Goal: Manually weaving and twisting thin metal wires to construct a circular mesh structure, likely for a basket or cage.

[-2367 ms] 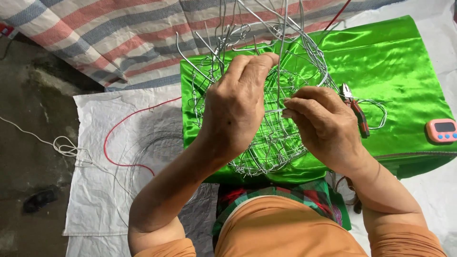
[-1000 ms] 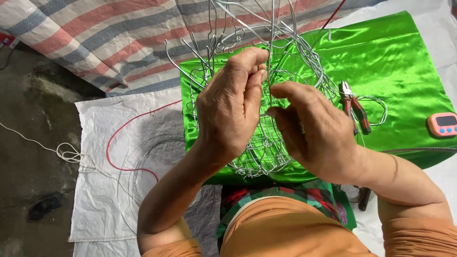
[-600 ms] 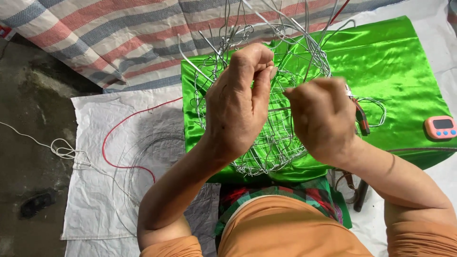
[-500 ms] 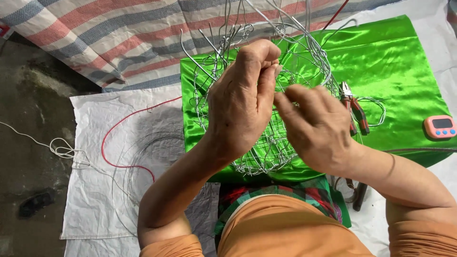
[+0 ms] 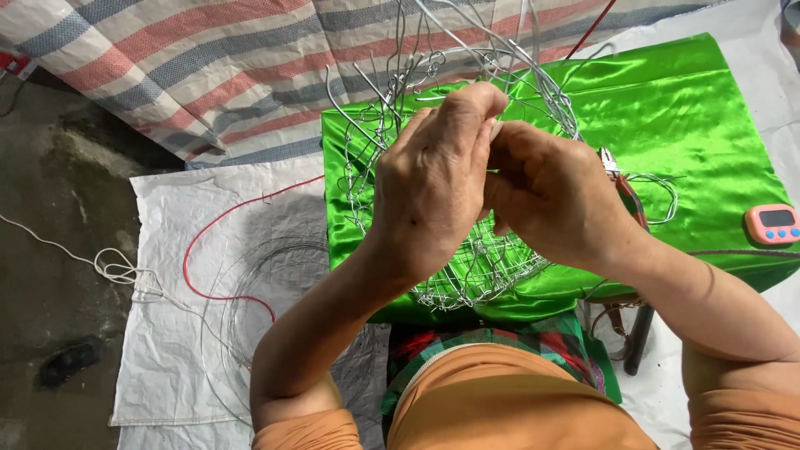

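In the head view, the left hand (image 5: 433,179) sits at the centre of the frame, fingers curled shut around thin strands of the silver wire-mesh basket frame (image 5: 467,267). The right hand (image 5: 554,196) presses against it from the right, fingers pinched narrow on the same wire where the two hands meet. The wire frame rests on the worktop covered in shiny green satin cloth (image 5: 692,117), its loose wire ends rising toward the upper middle of the frame. Red-handled pliers (image 5: 627,185) lie on the cloth just right of the right hand. A small pink digital timer (image 5: 772,223) sits at the right edge. A thin red cord (image 5: 208,242) curves over the white woven sack (image 5: 167,333) at lower left.
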